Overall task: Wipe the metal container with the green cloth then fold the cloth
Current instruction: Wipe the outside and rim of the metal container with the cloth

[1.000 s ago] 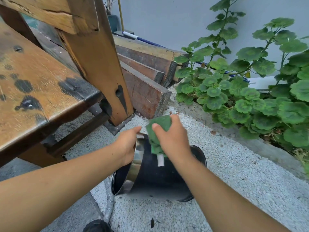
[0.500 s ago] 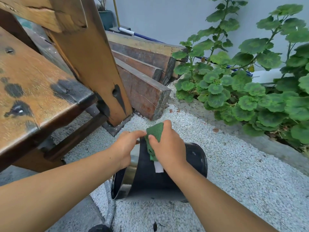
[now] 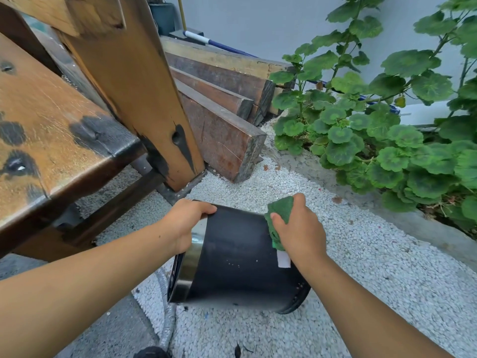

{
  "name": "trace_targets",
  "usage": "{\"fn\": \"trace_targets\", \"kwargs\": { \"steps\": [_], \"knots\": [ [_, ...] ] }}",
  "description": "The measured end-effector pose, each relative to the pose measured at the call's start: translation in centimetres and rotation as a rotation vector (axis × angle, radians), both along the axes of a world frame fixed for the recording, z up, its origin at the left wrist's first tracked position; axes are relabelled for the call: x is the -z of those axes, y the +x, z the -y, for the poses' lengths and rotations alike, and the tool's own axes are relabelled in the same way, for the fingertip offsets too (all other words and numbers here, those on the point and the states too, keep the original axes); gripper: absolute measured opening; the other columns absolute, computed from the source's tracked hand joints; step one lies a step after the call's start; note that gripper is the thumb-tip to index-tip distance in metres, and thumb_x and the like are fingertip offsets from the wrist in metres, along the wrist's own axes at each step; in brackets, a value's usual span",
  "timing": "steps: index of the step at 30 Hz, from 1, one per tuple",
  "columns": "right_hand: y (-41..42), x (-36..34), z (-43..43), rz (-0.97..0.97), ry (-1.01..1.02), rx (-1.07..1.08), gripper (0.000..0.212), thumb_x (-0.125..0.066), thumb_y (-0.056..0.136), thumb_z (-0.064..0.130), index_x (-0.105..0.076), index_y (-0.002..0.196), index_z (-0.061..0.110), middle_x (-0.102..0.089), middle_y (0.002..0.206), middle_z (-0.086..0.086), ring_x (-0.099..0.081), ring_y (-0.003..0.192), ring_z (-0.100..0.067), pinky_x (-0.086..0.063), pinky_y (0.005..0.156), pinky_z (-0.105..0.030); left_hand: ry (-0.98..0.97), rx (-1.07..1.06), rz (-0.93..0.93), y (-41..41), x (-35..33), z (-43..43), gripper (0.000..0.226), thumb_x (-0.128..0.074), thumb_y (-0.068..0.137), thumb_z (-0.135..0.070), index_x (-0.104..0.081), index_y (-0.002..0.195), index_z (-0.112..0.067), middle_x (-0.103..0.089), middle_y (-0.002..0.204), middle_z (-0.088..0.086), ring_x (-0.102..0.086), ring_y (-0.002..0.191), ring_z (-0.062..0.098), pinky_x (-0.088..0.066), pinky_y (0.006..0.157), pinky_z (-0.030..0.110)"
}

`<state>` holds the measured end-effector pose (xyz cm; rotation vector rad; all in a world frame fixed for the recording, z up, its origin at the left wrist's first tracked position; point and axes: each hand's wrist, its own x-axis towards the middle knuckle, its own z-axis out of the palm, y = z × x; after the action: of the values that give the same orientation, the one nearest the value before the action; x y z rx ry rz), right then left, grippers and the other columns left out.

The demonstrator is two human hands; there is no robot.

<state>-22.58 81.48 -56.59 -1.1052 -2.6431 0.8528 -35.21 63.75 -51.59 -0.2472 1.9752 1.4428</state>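
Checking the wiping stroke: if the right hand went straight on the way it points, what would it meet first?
Likely the wooden beam, past gravel: the right hand, gripping the green cloth, sits at the metal container's far edge. Depth is unclear.

views: one only, a wide-angle camera worn on the person's head; straight edges bow towards the frame's sides.
facing: forward and steeply down, over both forearms onto the gravel ground (image 3: pixel 374 267).
nearness: close; the left hand (image 3: pixel 185 223) gripping the metal container (image 3: pixel 232 259) and the right hand (image 3: pixel 299 231) holding the green cloth (image 3: pixel 281 208) sit mid-frame, forearms entering from the bottom corners.
left side: the wooden bench (image 3: pixel 46 130) looms large and near.
top and right: the grey wall (image 3: pixel 258 19) and leafy plant (image 3: pixel 387 140) lie farther off.
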Motion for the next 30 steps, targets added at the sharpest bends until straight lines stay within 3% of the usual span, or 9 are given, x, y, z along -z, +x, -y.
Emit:
{"fn": "trace_targets", "kwargs": {
  "steps": [3, 5, 9, 14, 17, 23, 25, 28, 30],
  "knots": [
    [0.3, 0.6, -0.7, 0.007, 0.016, 0.026, 0.040, -0.062, 0.095, 0.042, -0.039, 0.118, 0.019, -0.062, 0.090, -0.002, -0.063, 0.074, -0.027, -0.056, 0.066, -0.043, 0.036, 0.077, 0.036, -0.4, -0.2, 0.6, 0.026, -0.068, 0.090, -0.009, -0.068, 0.110, 0.007, -0.074, 0.109, 0.018, -0.067, 0.112, 0.036, -0.042, 0.110, 0.053],
    [0.5, 0.8, -1.0, 0.001, 0.021, 0.038, 0.038, -0.063, 0.095, 0.041, -0.039, 0.114, 0.019, -0.061, 0.088, -0.001, -0.062, 0.073, -0.027, -0.057, 0.066, -0.044, 0.054, 0.186, 0.078, -0.3, 0.0, 1.5, 0.035, -0.071, 0.090, -0.013, -0.064, 0.122, 0.000, -0.074, 0.116, 0.018, -0.071, 0.105, 0.032, -0.054, 0.097, 0.047],
    [0.6, 1.3, -1.4, 0.004, 0.020, 0.061, 0.037, -0.063, 0.095, 0.041, -0.039, 0.112, 0.019, -0.061, 0.085, -0.001, -0.062, 0.071, -0.027, -0.056, 0.065, -0.044, 0.085, 0.310, 0.078, 0.5, 0.8, 3.1, 0.021, -0.068, 0.094, -0.020, -0.069, 0.114, -0.014, -0.079, 0.108, 0.005, -0.076, 0.095, 0.019, -0.060, 0.069, 0.026],
    [0.6, 1.5, -1.4, -0.035, -0.017, 0.064, 0.036, -0.063, 0.096, 0.040, -0.041, 0.115, 0.019, -0.061, 0.086, -0.001, -0.062, 0.071, -0.025, -0.055, 0.062, -0.041, 0.087, 0.217, 0.062, 0.9, 0.7, 3.8, 0.024, -0.067, 0.094, -0.025, -0.069, 0.116, -0.014, -0.079, 0.107, 0.004, -0.075, 0.100, 0.021, -0.050, 0.102, 0.043],
    [0.3, 0.6, -1.4, -0.181, -0.073, 0.105, 0.028, -0.063, 0.096, 0.039, -0.043, 0.109, 0.023, -0.062, 0.086, 0.003, -0.061, 0.070, -0.020, -0.048, 0.056, -0.035, 0.090, 0.150, 0.062, 1.2, 0.9, 3.9, 0.031, -0.068, 0.094, -0.028, -0.066, 0.121, -0.014, -0.079, 0.109, 0.000, -0.068, 0.111, 0.021, -0.043, 0.110, 0.044],
    [-1.3, -3.5, 1.6, -0.463, -0.409, 0.159, 0.020, -0.067, 0.096, 0.032, -0.048, 0.100, 0.025, -0.064, 0.083, 0.004, -0.067, 0.055, -0.004, -0.047, 0.037, -0.019, 0.171, 0.031, 0.089, 1.3, 1.8, 3.2, 0.078, -0.070, 0.089, -0.038, -0.034, 0.153, -0.010, -0.045, 0.155, 0.009, -0.036, 0.146, 0.031, -0.024, 0.120, 0.055],
    [-1.6, -4.3, 3.8, -0.454, -0.447, 0.078, 0.020, -0.066, 0.095, 0.034, -0.048, 0.100, 0.028, -0.066, 0.085, 0.005, -0.068, 0.057, -0.004, -0.054, 0.042, -0.024, 0.156, 0.012, 0.062, 1.4, 2.1, 2.7, 0.080, -0.067, 0.090, -0.043, -0.031, 0.155, -0.012, -0.038, 0.160, 0.007, -0.032, 0.148, 0.029, -0.021, 0.122, 0.053],
    [-2.1, -4.7, 7.0, -0.383, -0.420, -0.046, 0.023, -0.064, 0.094, 0.042, -0.045, 0.104, 0.032, -0.066, 0.091, 0.010, -0.070, 0.079, -0.014, -0.062, 0.069, -0.044, 0.099, -0.036, 0.016, 1.9, 1.9, 1.8, 0.063, -0.052, 0.097, -0.055, -0.045, 0.149, -0.019, -0.037, 0.160, -0.001, -0.031, 0.148, 0.022, -0.020, 0.122, 0.045],
    [-2.3, -4.6, 8.9, -0.348, -0.357, -0.110, 0.026, -0.062, 0.093, 0.044, -0.041, 0.103, 0.033, -0.065, 0.092, 0.012, -0.067, 0.087, -0.016, -0.056, 0.084, -0.049, 0.076, -0.063, 0.050, 2.2, 1.7, 1.0, 0.054, -0.045, 0.097, -0.063, -0.071, 0.117, -0.021, -0.066, 0.135, 0.004, -0.062, 0.121, 0.023, -0.045, 0.108, 0.044]
  ]
}}
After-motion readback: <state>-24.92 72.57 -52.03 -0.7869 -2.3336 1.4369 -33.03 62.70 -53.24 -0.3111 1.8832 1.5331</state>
